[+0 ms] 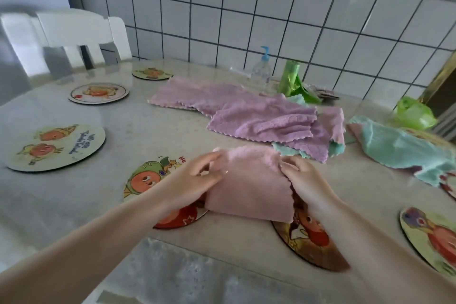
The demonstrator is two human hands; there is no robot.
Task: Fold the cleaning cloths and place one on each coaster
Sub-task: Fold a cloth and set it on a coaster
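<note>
At lower centre of frame, pinching pink cloth (249,185) by its edges with left hand (197,177) and right hand (304,180), above two coasters (145,180); probably best matching edges squarely before pressing the crease.

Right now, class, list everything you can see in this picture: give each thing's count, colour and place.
pink cloth: one, pink, near table edge, held over two coasters
purple cloths: several, lilac, heaped mid-table
teal cloths: at least two, mint green, right side and under the purple heap
coasters: seven in view, round, cartoon prints, spread around the table
pump bottle: one, clear with blue pump, by the wall
green bags: two bunches, green, back right
table: one, grey speckled
chair: one, white, far left
tiled wall: white, dark grout
left hand: grip on the pink cloth's left edge
right hand: grip on its right edge
</note>
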